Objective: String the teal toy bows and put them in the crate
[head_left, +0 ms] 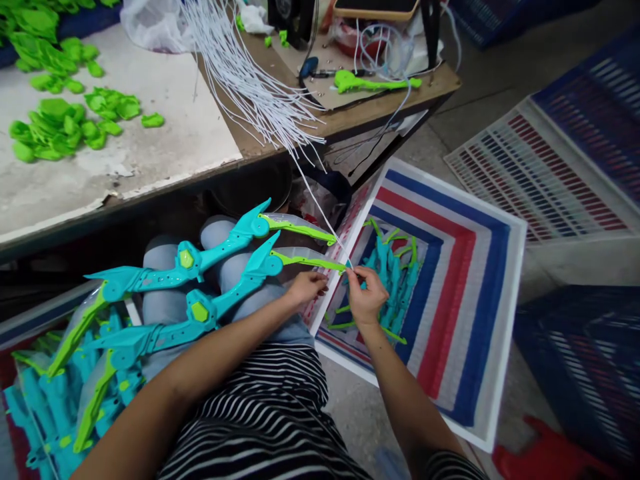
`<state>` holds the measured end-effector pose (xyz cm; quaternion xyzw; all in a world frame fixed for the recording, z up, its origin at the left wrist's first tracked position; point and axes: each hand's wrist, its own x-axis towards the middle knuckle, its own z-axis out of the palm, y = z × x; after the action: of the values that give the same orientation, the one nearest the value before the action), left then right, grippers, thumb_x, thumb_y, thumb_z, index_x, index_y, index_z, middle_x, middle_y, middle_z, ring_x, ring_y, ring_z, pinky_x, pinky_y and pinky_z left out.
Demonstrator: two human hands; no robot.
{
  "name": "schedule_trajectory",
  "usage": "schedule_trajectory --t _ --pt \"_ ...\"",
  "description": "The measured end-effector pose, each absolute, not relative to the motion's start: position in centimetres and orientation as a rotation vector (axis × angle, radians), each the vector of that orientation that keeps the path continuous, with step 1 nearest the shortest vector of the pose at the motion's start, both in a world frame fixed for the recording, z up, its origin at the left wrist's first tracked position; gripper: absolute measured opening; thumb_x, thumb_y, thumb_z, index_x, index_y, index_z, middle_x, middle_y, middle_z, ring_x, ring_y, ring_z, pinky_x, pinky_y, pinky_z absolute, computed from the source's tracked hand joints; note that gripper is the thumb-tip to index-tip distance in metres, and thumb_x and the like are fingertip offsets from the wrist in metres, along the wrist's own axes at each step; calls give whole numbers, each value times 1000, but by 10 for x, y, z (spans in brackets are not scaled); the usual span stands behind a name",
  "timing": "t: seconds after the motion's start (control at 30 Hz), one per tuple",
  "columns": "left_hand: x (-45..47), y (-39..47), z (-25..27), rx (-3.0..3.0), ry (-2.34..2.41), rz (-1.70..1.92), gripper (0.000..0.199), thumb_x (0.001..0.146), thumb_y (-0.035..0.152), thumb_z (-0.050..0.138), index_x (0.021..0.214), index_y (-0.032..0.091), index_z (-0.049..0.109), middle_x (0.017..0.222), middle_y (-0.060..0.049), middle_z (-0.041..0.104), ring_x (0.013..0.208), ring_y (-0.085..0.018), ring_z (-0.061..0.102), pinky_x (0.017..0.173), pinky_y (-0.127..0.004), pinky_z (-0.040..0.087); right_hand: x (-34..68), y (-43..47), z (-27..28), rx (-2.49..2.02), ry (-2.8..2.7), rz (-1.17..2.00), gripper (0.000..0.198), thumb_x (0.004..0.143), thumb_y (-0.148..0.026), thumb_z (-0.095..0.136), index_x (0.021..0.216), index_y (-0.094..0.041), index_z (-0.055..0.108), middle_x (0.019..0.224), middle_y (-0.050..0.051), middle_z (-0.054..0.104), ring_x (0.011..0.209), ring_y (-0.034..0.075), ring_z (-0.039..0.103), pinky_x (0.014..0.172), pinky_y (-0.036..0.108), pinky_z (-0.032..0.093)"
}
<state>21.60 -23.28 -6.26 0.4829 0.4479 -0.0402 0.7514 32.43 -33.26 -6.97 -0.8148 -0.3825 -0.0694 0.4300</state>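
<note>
Two teal and green toy bows lie side by side across my lap: a farther toy bow and a nearer toy bow. My right hand pinches a white cord at the nearer bow's green tip. The cord slants up to the bundle of white cords hanging off the table edge. Just left of it, below the same tip, my left hand is closed with fingers curled; what they hold, if anything, is hidden.
At right, a striped lined crate holds several toy bows. More bows fill a container at lower left. The worktable bears green plastic pieces and a green bow limb. Blue crates stand at right.
</note>
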Motion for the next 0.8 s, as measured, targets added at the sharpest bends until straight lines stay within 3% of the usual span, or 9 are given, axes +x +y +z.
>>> schedule_trajectory --t 0.17,0.33,0.5,0.67,0.8 --pt "225 -233 -67 973 945 -99 24 84 7 50 101 13 65 68 0 64 54 -6 56 52 -15 39 323 -334 -77 -2024 -1035 -186 22 88 -36 57 73 -21 64 75 4 69 71 18 65 61 31 51" --pt "239 -232 -69 875 854 -99 15 85 7 51 86 9 66 68 -2 65 54 -6 56 54 -16 42 324 -341 -77 -2001 -1080 -59 20 88 -34 57 79 -20 68 76 4 70 70 18 65 63 31 51" --pt "245 -232 -70 900 845 -79 12 86 10 54 81 9 64 67 -2 64 56 -6 56 59 -17 46 336 -347 -78 -2051 -823 177 28 83 -46 60 80 -20 69 77 4 70 71 18 64 68 33 51" --pt "248 -233 -64 1002 909 -104 18 89 11 48 75 11 59 62 0 60 50 -6 53 50 -16 41 337 -332 -89 -1836 -446 529 35 72 -53 66 75 -19 63 64 -1 64 56 13 57 55 27 48" --pt "215 -224 -36 1138 948 -159 23 84 13 49 62 14 52 52 2 53 41 -7 45 45 -18 34 329 -324 -89 -1736 -368 536 35 65 -52 72 72 -20 60 62 -2 63 56 13 59 56 27 49"
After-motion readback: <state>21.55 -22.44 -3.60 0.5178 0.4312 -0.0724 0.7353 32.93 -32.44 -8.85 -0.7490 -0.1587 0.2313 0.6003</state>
